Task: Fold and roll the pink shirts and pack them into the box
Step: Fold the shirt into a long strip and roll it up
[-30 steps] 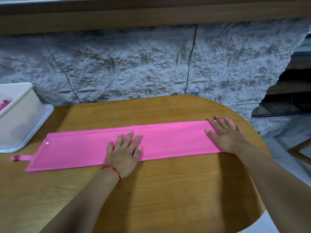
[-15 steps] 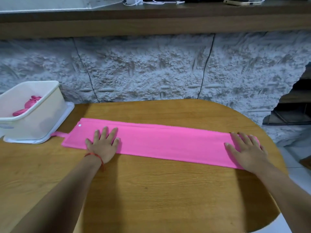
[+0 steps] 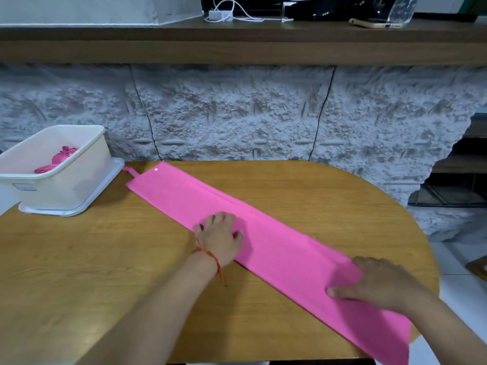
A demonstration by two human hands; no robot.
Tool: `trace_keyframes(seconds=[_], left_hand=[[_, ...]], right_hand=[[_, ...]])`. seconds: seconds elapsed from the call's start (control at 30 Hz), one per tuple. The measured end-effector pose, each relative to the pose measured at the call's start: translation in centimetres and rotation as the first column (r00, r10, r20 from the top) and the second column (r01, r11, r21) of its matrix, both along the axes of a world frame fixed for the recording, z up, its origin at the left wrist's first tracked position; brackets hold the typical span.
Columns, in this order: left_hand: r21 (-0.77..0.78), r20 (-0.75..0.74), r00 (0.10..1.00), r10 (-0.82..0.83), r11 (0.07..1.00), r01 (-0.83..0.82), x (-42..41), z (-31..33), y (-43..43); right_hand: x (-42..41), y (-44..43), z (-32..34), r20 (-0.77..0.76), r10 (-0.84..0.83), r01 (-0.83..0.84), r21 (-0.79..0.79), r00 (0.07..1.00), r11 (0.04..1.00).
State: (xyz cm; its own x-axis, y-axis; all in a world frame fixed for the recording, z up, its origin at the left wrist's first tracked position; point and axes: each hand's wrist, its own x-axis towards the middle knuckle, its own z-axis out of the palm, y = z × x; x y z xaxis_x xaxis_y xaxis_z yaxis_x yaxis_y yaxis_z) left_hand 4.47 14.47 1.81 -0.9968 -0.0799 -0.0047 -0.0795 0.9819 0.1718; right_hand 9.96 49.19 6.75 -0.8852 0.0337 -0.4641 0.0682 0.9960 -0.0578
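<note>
The pink shirt [image 3: 263, 241] is folded into one long flat strip and lies diagonally on the wooden table [image 3: 105, 272], running from the far left area to the near right edge, where its end overhangs the table. A lengthwise fold line runs along the strip's far side. The far end carries a small white button [image 3: 156, 169] and a narrow pink loop [image 3: 130, 172] that points toward the box. The left hand [image 3: 220, 238] rests on the strip's near edge about midway along it, fingers bent with the tips on the cloth; whether they pinch the fabric cannot be determined. A red string bracelet [image 3: 208, 252] circles that wrist. The right hand [image 3: 379, 283] lies palm down across the strip near the table's near right edge, fingers spread apart and thumb extended, pressing the cloth flat. The white box [image 3: 66, 188] stands at the far left corner on its lid [image 3: 108, 180], just beside the loop, and holds rolled pink shirts [image 3: 62, 158]. Behind the table is a rough stone wall [image 3: 237, 114] under a wooden shelf [image 3: 237, 46] bearing a charger [image 3: 220, 15] and a phone [image 3: 374, 23].
</note>
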Motion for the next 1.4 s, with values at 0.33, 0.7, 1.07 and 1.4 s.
trace_keyframes(seconds=[0.33,0.7,1.07,1.4], left_hand=[[0.175,-0.185,0.979,-0.083,0.978,0.116,15.1,-3.8,-2.8],[0.128,-0.491,0.79,-0.368,0.866,0.483,26.0,-4.1,1.0],[0.465,-0.719,0.688,-0.1,0.666,0.583,28.7,0.8,2.7],[0.527,-0.584,0.772,-0.25,0.606,0.595,29.8,1.6,3.6]], right_hand=[[6.0,-1.2,1.5,0.168,-0.025,0.124,-0.611,0.986,0.782],[14.1,-11.8,2.7,0.448,-0.101,0.442,-0.894,0.888,-0.08],[16.4,-12.8,4.3,0.444,-0.077,0.428,-0.889,0.893,-0.164],[16.0,-5.5,5.1,0.277,-0.032,0.279,-0.956,0.96,0.089]])
